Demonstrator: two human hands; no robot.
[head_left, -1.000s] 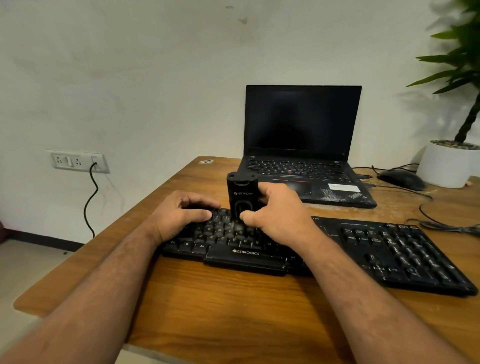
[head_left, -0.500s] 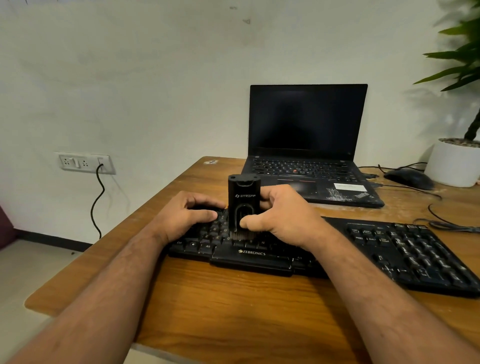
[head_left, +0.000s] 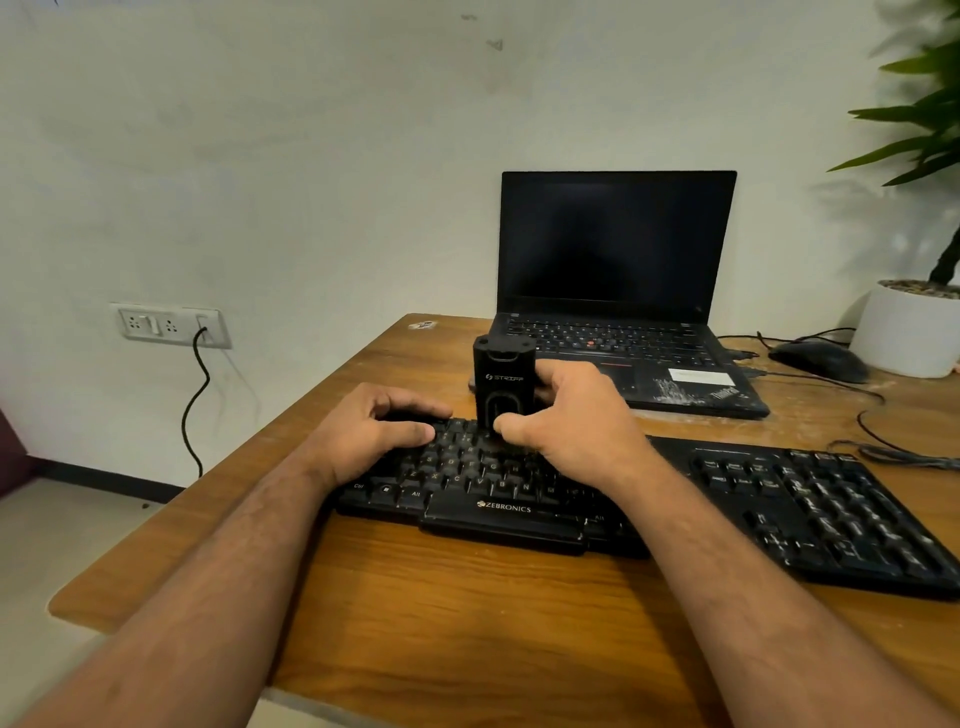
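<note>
Key-brushing step in hand. STRIFF cleaning brush (head_left: 503, 382) held upright by R hand (head_left: 576, 431), fingers clamped round it, tip on upper rows of Zebronics keyboard (head_left: 504, 508). Keyboard steadied by L hand (head_left: 374, 436), fingers curled at left end, prob. gripping. Next: brush to be swept lightly along rows.

A plain off-white wall (head_left: 311, 156) carries a socket panel (head_left: 170, 325), a black cord (head_left: 195, 400) hanging from it toward dark skirting (head_left: 104, 475) and pale floor (head_left: 52, 545). The wooden tabletop (head_left: 467, 623) stands before the wall.
</note>
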